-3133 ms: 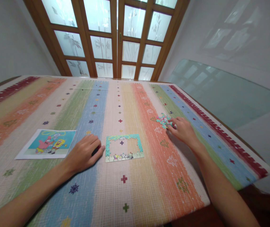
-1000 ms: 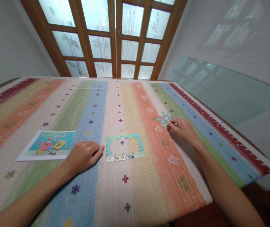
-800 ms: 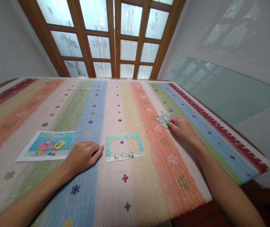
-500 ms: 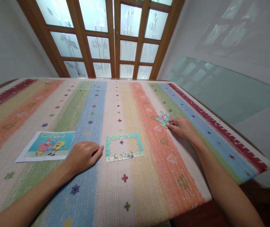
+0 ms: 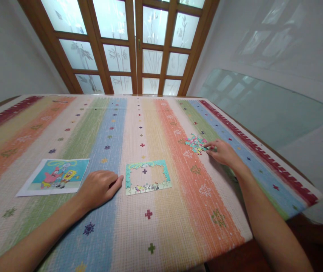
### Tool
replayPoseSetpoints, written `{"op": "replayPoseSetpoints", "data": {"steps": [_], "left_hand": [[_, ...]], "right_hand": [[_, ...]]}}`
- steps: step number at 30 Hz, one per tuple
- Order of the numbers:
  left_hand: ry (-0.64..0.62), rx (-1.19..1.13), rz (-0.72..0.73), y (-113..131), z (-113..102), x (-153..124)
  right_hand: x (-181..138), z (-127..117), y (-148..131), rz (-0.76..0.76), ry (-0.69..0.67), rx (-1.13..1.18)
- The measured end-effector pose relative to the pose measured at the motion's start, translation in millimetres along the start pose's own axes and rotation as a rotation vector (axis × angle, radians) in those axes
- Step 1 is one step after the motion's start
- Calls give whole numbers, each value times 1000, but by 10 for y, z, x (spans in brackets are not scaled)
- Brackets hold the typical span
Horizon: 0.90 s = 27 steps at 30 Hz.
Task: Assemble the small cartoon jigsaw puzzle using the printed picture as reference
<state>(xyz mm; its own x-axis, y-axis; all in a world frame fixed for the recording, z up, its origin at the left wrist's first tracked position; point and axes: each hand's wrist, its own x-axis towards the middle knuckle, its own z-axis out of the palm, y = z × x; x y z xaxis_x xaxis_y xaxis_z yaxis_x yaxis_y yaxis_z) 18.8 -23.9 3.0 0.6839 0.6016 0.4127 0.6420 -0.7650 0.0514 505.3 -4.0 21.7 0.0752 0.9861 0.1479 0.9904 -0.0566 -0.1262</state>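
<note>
My left hand [image 5: 100,187] rests on the tablecloth, fingers curled under and the thumb pointing right, with nothing seen in it. On one side of it lies a printed cartoon picture sheet [image 5: 61,175]. Just off the thumb tip is a jigsaw puzzle border [image 5: 164,184], joined all round, the cloth showing through its middle. Farther right, my right hand [image 5: 222,153] is pinched at the right edge of a heap of loose puzzle pieces [image 5: 194,142]. A small greenish puzzle piece shows between its fingertips, mostly hidden.
A striped, patterned tablecloth [image 5: 138,234] covers the table, whose near right edge runs below my right forearm. Beyond the far edge stand wooden doors [image 5: 135,56] with frosted panes. A pale wall [image 5: 291,49] with a glassy panel is on the right.
My right hand has shifted slightly right, from over the heap's edge to beside it, uncovering more pieces. My left hand, the picture sheet and the puzzle border stay put.
</note>
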Motion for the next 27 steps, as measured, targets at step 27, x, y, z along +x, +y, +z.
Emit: {"op": "replayPoseSetpoints", "data": {"steps": [27], "left_hand": [[-8,-28,-19,8,-16,3]], "right_hand": [[-42,-37,79,249,38,-172]]}}
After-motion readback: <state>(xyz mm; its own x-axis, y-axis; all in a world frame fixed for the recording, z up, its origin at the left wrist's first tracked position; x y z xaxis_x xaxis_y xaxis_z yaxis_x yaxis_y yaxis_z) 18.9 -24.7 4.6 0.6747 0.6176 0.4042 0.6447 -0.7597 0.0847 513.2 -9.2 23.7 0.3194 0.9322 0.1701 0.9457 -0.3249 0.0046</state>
